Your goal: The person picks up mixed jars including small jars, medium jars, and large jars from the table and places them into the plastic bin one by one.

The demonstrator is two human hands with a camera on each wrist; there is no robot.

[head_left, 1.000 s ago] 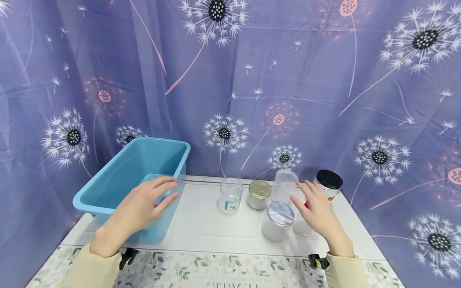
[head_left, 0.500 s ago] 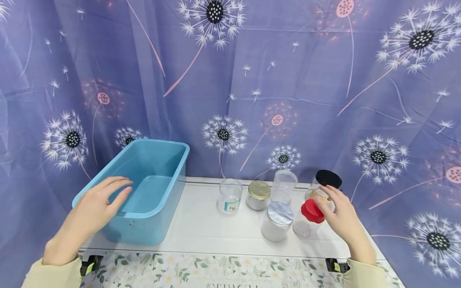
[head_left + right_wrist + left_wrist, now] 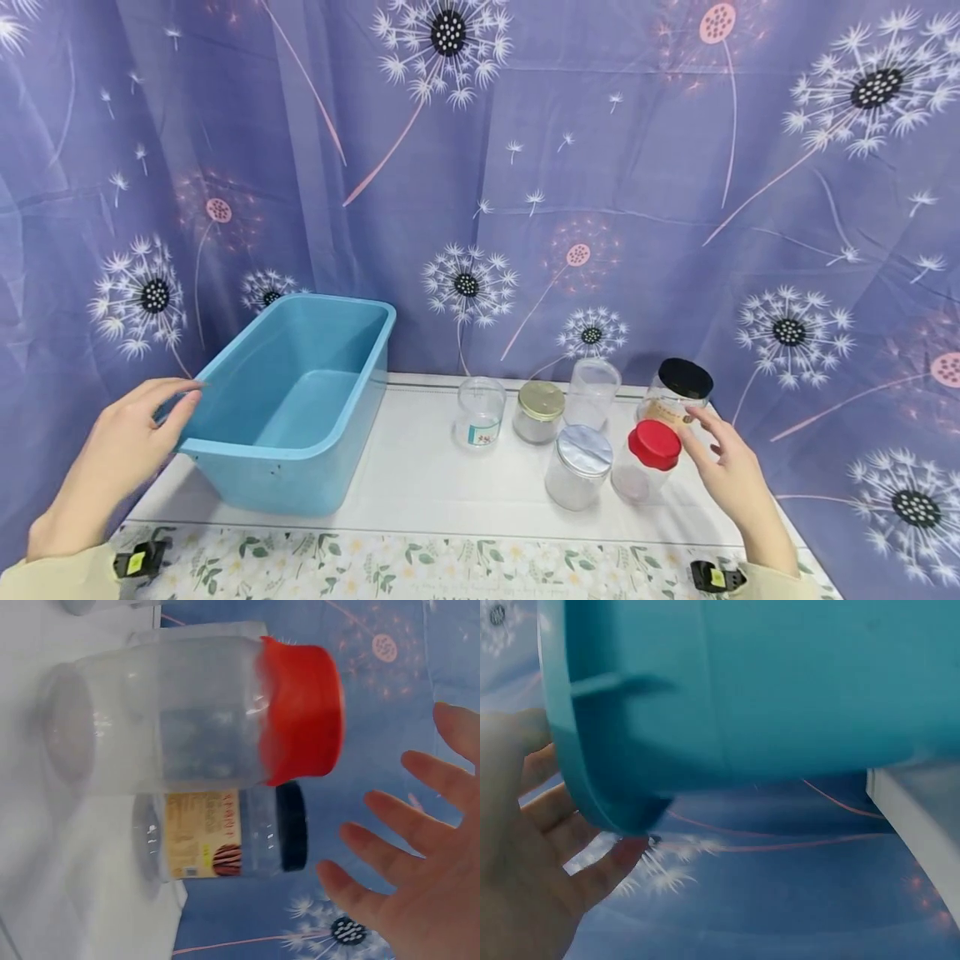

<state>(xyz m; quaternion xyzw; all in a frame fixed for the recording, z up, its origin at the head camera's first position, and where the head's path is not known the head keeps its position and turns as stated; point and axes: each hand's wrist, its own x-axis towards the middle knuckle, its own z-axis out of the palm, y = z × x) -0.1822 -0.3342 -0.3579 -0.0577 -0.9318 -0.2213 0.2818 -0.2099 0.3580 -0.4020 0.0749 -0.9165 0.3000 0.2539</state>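
My left hand (image 3: 120,446) is at the near left corner of a blue plastic tub (image 3: 360,425), its fingers loosely bent and right at the rim. In the left wrist view, fingertips (image 3: 634,847) overlap the rim's edge (image 3: 562,742). My right hand (image 3: 731,475) holds nothing; it hovers just right of a clear jar with a red lid (image 3: 654,445), fingers spread in the right wrist view. Behind that jar stands a labelled clear jar with a black lid (image 3: 685,380). Left of it is a jar with a silver lid (image 3: 583,451).
A gold-lidded glass jar (image 3: 540,401), a lidless clear container (image 3: 481,410) with a teal label and a tall clear container (image 3: 592,387) stand toward the back of the white table (image 3: 420,483). A purple dandelion curtain (image 3: 525,167) hangs behind. A floral cloth (image 3: 420,558) covers the front.
My left hand has moved left from over the tub's near right side to its near left corner. My right hand has shifted right and slightly down, uncovering the red-lidded jar.
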